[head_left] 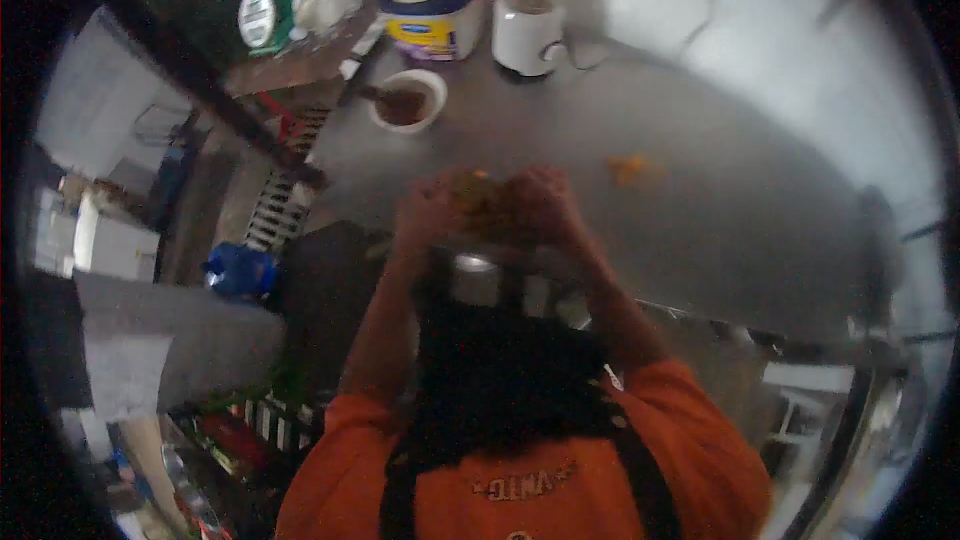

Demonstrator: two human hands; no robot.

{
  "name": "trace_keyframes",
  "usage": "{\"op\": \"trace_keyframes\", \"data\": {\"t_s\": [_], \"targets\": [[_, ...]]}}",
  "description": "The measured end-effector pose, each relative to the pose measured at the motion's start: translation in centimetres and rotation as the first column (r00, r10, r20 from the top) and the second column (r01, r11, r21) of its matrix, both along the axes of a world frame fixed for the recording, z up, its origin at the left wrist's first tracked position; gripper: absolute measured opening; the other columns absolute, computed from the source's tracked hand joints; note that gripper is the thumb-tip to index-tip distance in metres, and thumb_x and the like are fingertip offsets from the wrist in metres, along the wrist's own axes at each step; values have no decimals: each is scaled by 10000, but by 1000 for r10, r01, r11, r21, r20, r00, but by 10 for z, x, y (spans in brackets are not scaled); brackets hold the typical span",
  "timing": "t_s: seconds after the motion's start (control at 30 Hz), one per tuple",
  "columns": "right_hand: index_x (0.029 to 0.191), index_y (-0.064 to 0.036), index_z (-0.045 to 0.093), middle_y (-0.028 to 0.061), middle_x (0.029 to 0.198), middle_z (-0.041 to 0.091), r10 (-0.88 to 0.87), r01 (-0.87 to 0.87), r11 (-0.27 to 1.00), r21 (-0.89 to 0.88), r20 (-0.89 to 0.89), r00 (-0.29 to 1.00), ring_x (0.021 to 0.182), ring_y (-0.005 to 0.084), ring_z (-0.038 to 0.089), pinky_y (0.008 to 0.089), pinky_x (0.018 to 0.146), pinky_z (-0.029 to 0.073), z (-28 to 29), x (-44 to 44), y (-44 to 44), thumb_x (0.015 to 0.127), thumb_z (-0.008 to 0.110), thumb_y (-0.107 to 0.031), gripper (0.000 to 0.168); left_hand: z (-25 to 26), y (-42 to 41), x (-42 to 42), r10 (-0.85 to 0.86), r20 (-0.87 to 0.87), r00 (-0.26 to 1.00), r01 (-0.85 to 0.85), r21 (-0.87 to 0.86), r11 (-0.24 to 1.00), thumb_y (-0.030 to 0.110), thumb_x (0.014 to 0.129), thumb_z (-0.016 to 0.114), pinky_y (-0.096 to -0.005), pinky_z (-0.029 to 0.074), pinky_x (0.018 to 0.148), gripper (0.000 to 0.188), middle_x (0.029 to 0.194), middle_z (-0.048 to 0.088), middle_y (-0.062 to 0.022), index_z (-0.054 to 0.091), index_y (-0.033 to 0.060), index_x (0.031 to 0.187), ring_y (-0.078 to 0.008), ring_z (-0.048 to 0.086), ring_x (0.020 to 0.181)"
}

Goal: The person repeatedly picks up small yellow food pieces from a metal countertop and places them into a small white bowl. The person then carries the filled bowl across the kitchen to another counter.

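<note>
Both of my hands meet over the near edge of a grey metal worktop (720, 202). Between them is a blurred greenish-brown mass (484, 202) with an orange spot on top; its kind cannot be told. My left hand (431, 202) is at its left side and my right hand (540, 195) at its right side, fingers curled against it. A small orange-yellow piece (631, 169) lies on the worktop to the right. Beyond my left hand stands a white bowl (440, 94) of dark brown content, with something dark resting on its rim.
A white electric appliance or mug with a cord (525, 41) stands at the back, beside a white tub with a yellow label (431, 37) topped by a container of white contents. A green dial scale (257, 17) is at the back left. A blue water jug (244, 270) lies left below.
</note>
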State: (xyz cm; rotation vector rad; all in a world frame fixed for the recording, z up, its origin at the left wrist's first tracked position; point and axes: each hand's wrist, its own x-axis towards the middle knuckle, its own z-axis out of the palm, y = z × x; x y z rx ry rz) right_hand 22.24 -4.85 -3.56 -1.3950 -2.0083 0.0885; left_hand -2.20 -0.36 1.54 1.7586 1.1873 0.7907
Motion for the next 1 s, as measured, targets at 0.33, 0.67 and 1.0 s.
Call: {"op": "trace_keyframes", "data": {"t_s": [0.33, 0.67, 1.0], "targets": [[1030, -32, 615, 158, 976, 640, -642, 579, 716, -389, -42, 766, 914, 292, 615, 378, 829, 473, 24, 139, -6, 767, 647, -271, 357, -7, -10, 8, 333, -133, 933, -299, 224, 927, 280, 779, 673, -352, 505, 696, 368, 845, 663, -158, 621, -50, 934, -223, 638, 768], [1030, 1, 607, 165, 945, 631, -574, 677, 654, -337, 362, 734, 815, 346, 602, 401, 689, 495, -85, 260, 2, 698, 701, -386, 518, 7, 1, 21, 118, 342, 932, -42, -223, 974, 159, 801, 647, -247, 489, 564, 252, 797, 624, -40, 581, 10, 993, -74, 573, 675], [993, 4, 615, 77, 875, 631, -64, -281, 958, -52, -997, -34, 769, 170, 591, 315, 686, 489, 17, 94, -29, 820, 606, -264, 319, 8, -11, 43, -236, 195, 952, 226, 72, 972, 257, 838, 632, -256, 504, 662, 240, 822, 656, -50, 640, 50, 960, -97, 604, 701]]}}
